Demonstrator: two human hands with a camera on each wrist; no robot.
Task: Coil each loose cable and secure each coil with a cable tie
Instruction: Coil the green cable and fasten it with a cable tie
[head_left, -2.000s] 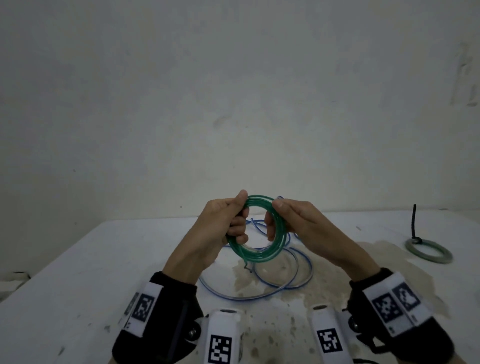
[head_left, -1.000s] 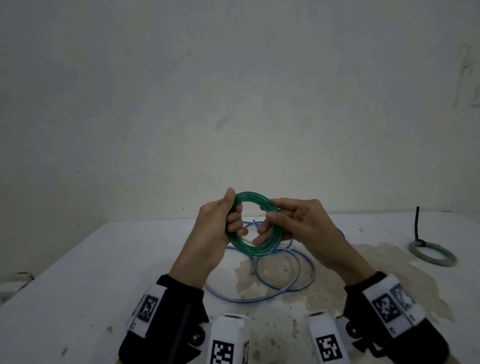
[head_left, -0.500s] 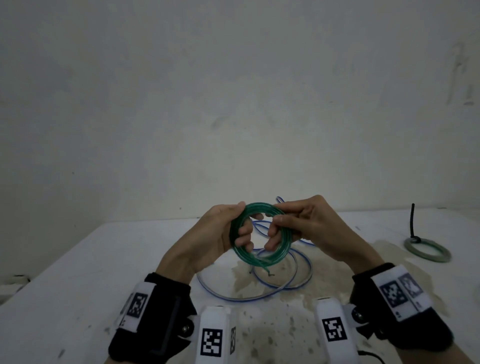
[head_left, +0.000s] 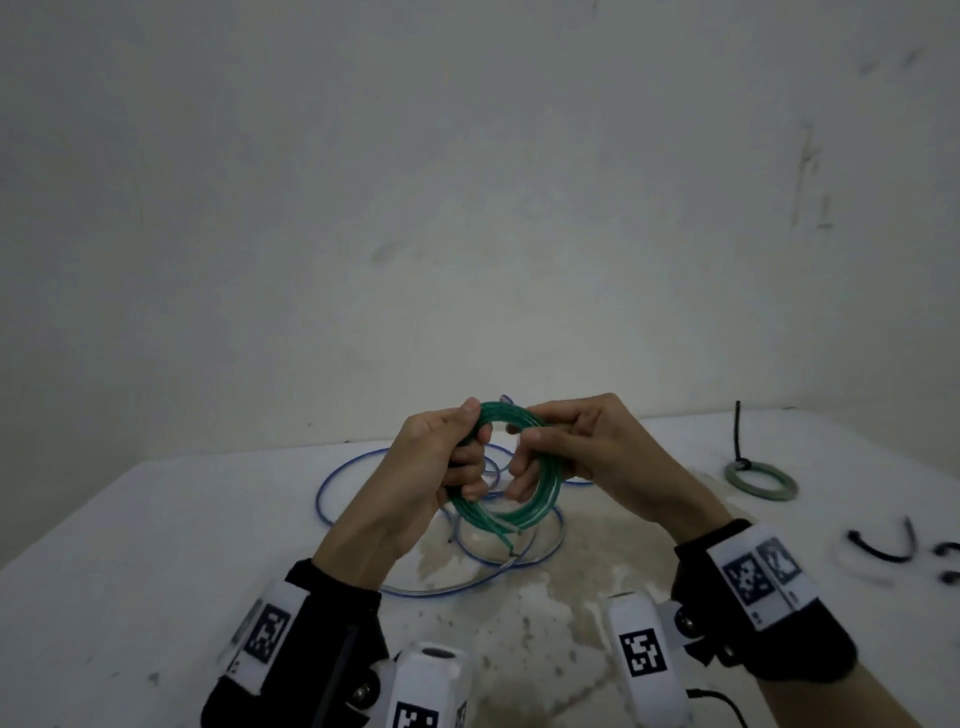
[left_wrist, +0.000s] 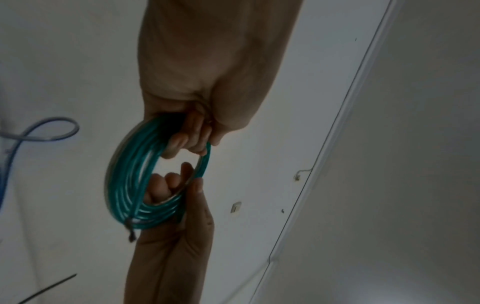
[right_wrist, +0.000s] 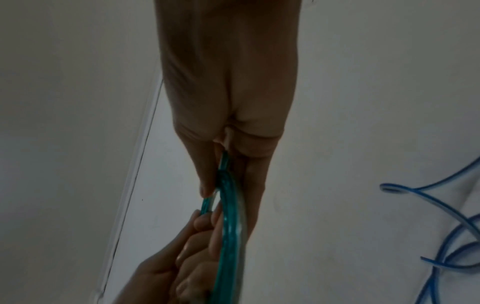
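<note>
I hold a green cable coil (head_left: 506, 512) upright above the table between both hands. My left hand (head_left: 447, 457) grips its left side, fingers curled through the ring. My right hand (head_left: 566, 447) pinches its upper right side with thumb and fingers. The left wrist view shows the green cable coil (left_wrist: 130, 185) with a dark cable end poking out near the bottom. In the right wrist view the green cable coil (right_wrist: 228, 226) is seen edge on. A loose blue cable (head_left: 363, 462) sprawls in loops on the table under my hands.
A grey-green tied coil (head_left: 761, 480) with an upright black tie tail lies at the far right of the white table (head_left: 130, 571). Loose black cable ties (head_left: 883, 548) lie near the right edge. A bare wall stands behind the table.
Both hands have kept hold of the green coil and shifted their grip, turning it slightly. The view has tilted, bringing the loose black ties into sight at the right.
</note>
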